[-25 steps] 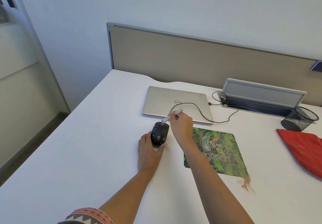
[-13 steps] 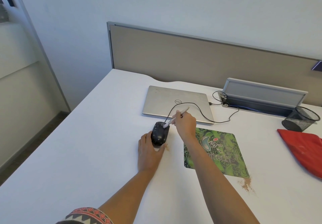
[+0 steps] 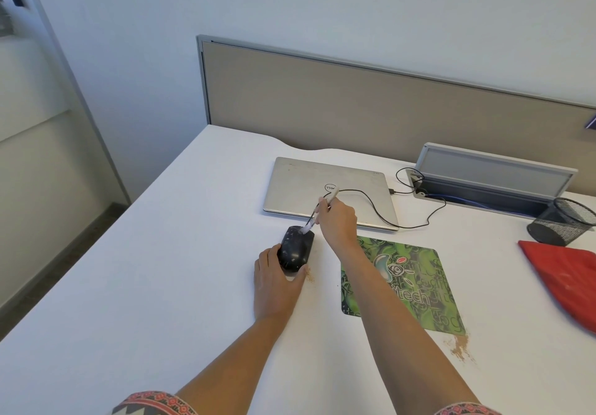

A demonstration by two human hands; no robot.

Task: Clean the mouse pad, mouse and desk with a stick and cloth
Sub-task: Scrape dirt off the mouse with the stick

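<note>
A black wired mouse (image 3: 295, 248) lies on the white desk (image 3: 161, 269), left of the green mouse pad (image 3: 416, 285). My left hand (image 3: 274, 282) grips the mouse's near end from behind. My right hand (image 3: 338, 221) pinches a thin white stick (image 3: 317, 213) whose lower tip touches the mouse's far end. A red cloth (image 3: 567, 276) lies at the right edge of the desk, apart from both hands. Brown crumbs (image 3: 309, 275) sit beside the mouse, and more brown dirt (image 3: 459, 347) lies at the pad's near right corner.
A closed silver laptop (image 3: 325, 189) lies behind the mouse, with the mouse cable (image 3: 380, 208) looping over it to a grey cable box (image 3: 493, 176). A black mesh pen cup (image 3: 564, 221) stands at the far right. A beige partition (image 3: 387, 108) backs the desk.
My right hand has shifted the stick across the mouse's far end, tilting it more upright again. The left hand and the mouse stay put.
</note>
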